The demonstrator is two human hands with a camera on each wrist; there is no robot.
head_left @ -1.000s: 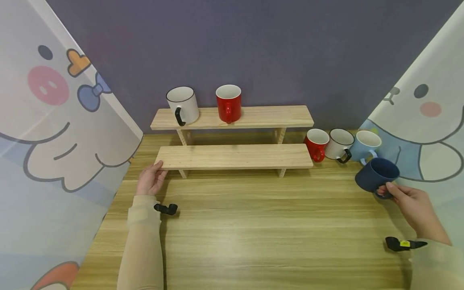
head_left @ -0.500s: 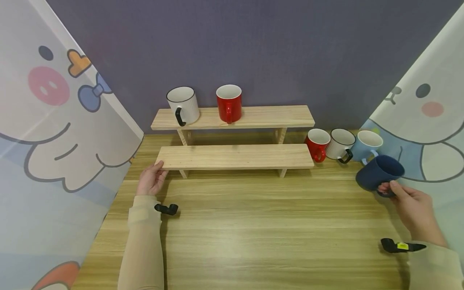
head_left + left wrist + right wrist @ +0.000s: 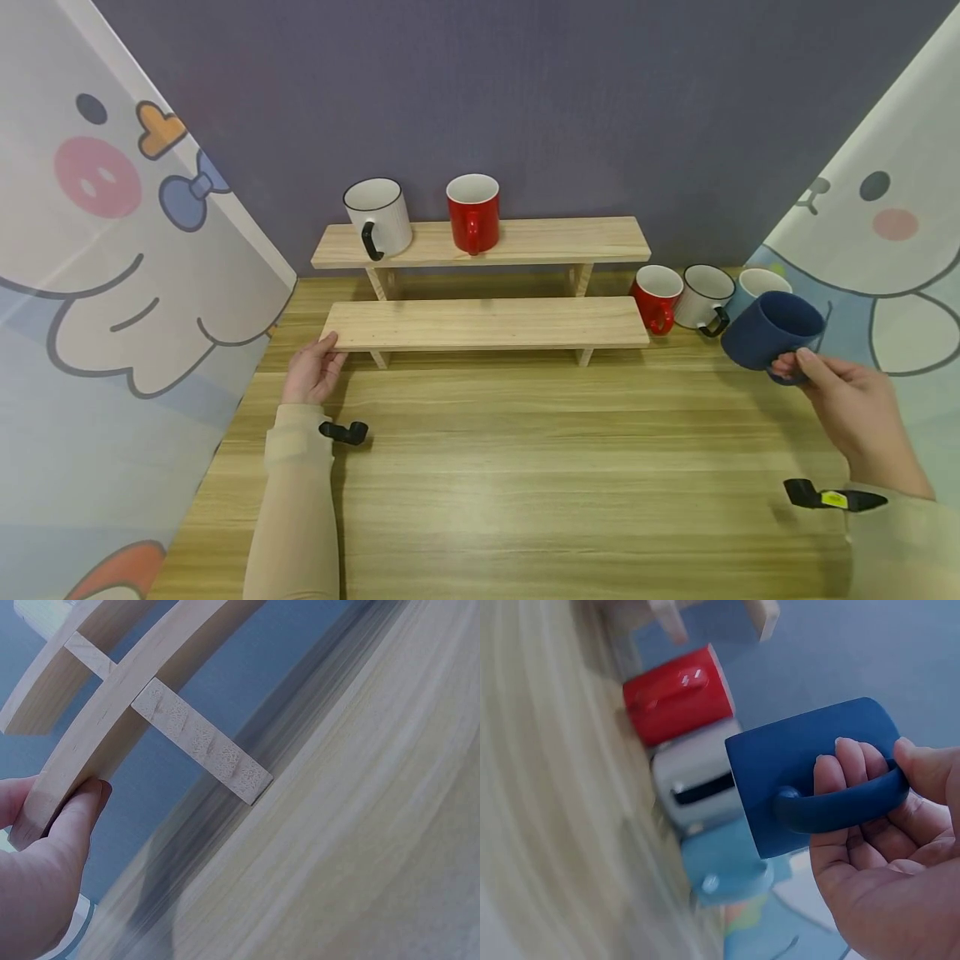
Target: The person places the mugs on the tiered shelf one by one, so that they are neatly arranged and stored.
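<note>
A dark blue mug (image 3: 768, 329) hangs above the table at the right; my right hand (image 3: 858, 408) holds it by the handle. In the right wrist view the fingers pass through the handle of the blue mug (image 3: 817, 750) and the thumb lies on top of it. My left hand (image 3: 311, 371) pinches the left end of the lower board of a two-tier wooden shelf (image 3: 487, 325). The left wrist view shows thumb and fingers on either face of that board (image 3: 97, 735). Behind the blue mug stand a light blue mug (image 3: 759, 283), a white mug (image 3: 703, 300) and a red mug (image 3: 656, 296).
On the upper board (image 3: 570, 242) stand a white mug (image 3: 381, 217) with a black handle and a red mug (image 3: 474, 212). A grey wall (image 3: 525, 100) rises behind the shelf. Cartoon-printed panels flank the wooden table (image 3: 487, 483) left and right.
My right hand has lifted the dark blue mug upward from the table, so it now overlaps the light blue mug more. The left hand stays on the board's end.
</note>
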